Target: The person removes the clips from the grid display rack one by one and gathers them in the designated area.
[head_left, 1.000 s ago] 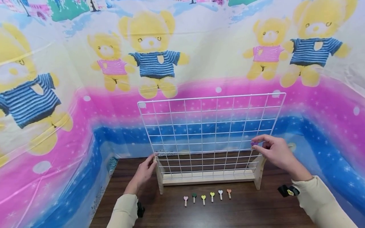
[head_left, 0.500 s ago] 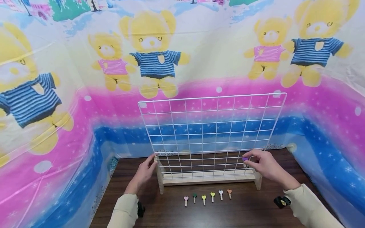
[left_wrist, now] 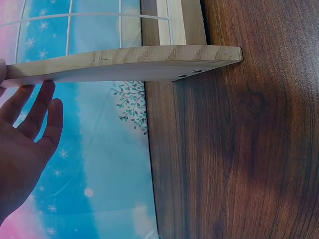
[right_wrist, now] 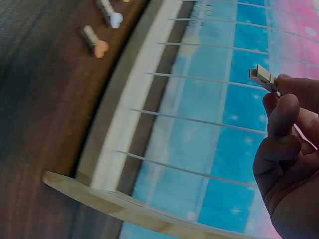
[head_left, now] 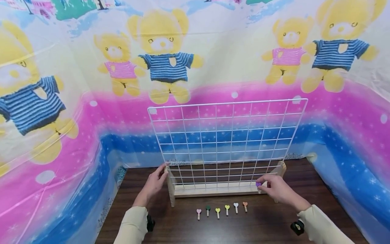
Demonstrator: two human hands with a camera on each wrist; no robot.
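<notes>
In the head view, a white wire grid (head_left: 223,142) stands in a wooden base (head_left: 222,192) on a dark table. My right hand (head_left: 278,189) pinches a small clothespin with a purple heart (head_left: 258,184) in front of the grid's lower right. From the right wrist, the clothespin's bare wooden end (right_wrist: 262,77) points away from the fingertips; its heart is hidden there. My left hand (head_left: 155,184) holds the upper end of the stand's left side panel (left_wrist: 124,62). In the left wrist view, its thumb and fingers lie on opposite faces of that panel.
Several heart clothespins lie in a row before the stand: pink (head_left: 198,213), dark green (head_left: 208,210), two yellow (head_left: 217,212), white (head_left: 236,207) and orange (head_left: 245,206). A printed bear cloth (head_left: 219,67) hangs behind and at both sides of the table (head_left: 243,227).
My right hand has moved down and slightly left along the grid with the purple heart clothespin, from mid-height to just above the base. The left hand has stayed on the side panel.
</notes>
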